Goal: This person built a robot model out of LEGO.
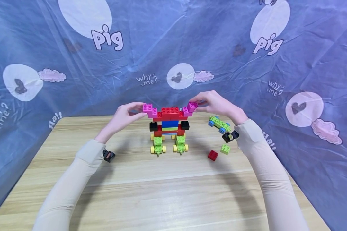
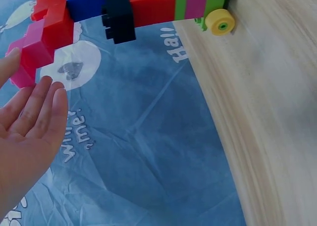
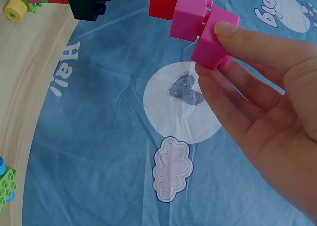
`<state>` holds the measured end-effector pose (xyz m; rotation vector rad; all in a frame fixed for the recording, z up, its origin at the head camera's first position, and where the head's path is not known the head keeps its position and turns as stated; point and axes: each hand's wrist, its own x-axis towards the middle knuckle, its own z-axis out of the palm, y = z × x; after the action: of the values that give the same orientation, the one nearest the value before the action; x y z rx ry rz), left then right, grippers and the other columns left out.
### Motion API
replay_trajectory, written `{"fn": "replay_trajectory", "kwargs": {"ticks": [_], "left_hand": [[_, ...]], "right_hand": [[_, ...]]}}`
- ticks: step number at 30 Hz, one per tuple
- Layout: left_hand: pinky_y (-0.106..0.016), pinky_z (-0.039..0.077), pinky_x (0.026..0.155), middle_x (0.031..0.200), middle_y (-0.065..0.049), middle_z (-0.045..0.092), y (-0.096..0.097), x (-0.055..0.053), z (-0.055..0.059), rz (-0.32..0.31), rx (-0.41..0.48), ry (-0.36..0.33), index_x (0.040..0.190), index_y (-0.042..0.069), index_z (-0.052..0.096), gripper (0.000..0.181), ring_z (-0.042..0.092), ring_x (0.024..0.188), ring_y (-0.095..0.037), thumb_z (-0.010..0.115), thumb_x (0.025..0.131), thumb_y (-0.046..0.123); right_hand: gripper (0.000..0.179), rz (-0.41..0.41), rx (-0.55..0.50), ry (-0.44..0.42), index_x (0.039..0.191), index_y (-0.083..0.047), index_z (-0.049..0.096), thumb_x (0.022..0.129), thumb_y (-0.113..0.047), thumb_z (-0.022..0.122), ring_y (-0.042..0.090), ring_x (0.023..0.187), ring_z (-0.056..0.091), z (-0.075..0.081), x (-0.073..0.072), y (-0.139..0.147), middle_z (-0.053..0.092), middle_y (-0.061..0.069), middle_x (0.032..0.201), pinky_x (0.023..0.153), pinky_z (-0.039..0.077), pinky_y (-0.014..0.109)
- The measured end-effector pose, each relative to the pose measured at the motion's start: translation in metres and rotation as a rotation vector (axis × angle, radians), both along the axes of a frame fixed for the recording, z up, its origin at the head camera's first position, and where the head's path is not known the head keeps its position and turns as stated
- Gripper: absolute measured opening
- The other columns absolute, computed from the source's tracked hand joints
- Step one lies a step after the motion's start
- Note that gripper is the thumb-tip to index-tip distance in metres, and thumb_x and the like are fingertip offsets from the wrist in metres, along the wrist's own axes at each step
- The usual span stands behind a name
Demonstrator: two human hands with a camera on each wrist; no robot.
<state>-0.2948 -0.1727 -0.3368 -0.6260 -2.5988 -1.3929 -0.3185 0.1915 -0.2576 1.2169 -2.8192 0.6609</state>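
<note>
A toy-brick figure (image 1: 170, 124) stands upright in the middle of the table, with a red, blue and green body, black bricks at its sides and yellow wheels at its feet. My left hand (image 1: 128, 114) pinches the outer pink brick (image 1: 147, 107) of its left raised arm; in the left wrist view the thumb lies on that pink brick (image 2: 22, 70), the fingers beyond it. On the other side my right hand (image 1: 215, 102) holds the outermost pink brick (image 1: 192, 106) between thumb and fingers, seen closely in the right wrist view as a pink brick (image 3: 214, 40) joined to another.
Right of the figure lie a loose red brick (image 1: 212, 155) and a green brick (image 1: 225, 149). A green wheeled base with blue wheels (image 1: 218, 124) stands behind them, near my right wrist. A blue printed cloth (image 1: 150, 54) hangs behind the wooden table (image 1: 162, 192).
</note>
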Motion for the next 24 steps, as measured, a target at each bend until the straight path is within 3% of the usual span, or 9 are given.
{"fn": "replay_trajectory", "kwargs": {"ticks": [9, 16, 24], "left_hand": [[-0.046, 0.046, 0.111, 0.134, -0.005, 0.066, 0.012, -0.006, 0.019, -0.021, -0.009, 0.007, 0.131, 0.016, 0.063, 0.049, 0.059, 0.127, -0.024, 0.075, 0.088, 0.036], [-0.046, 0.047, 0.110, 0.133, -0.005, 0.066, 0.032, -0.010, 0.038, -0.088, -0.043, 0.005, 0.133, 0.017, 0.062, 0.049, 0.060, 0.124, -0.021, 0.073, 0.089, 0.036], [-0.042, 0.046, 0.111, 0.130, -0.007, 0.068, 0.065, -0.011, 0.058, -0.183, -0.102, 0.073, 0.131, 0.014, 0.063, 0.046, 0.062, 0.123, -0.023, 0.074, 0.090, 0.032]], "right_hand": [[0.037, -0.004, 0.000, -0.001, 0.124, -0.001, 0.067, 0.087, -0.005, 0.073, 0.030, 0.109, 0.068, 0.000, -0.001, 0.000, 0.070, 0.015, 0.119, 0.095, 0.057, 0.044], [0.037, 0.009, 0.001, 0.008, 0.124, 0.000, 0.067, 0.087, -0.005, 0.073, 0.030, 0.109, 0.068, -0.001, -0.001, 0.000, 0.070, 0.016, 0.118, 0.095, 0.057, 0.044], [0.037, 0.022, -0.003, 0.012, 0.124, 0.000, 0.067, 0.088, -0.006, 0.073, 0.030, 0.109, 0.069, -0.001, -0.001, 0.001, 0.071, 0.015, 0.118, 0.095, 0.058, 0.043]]}}
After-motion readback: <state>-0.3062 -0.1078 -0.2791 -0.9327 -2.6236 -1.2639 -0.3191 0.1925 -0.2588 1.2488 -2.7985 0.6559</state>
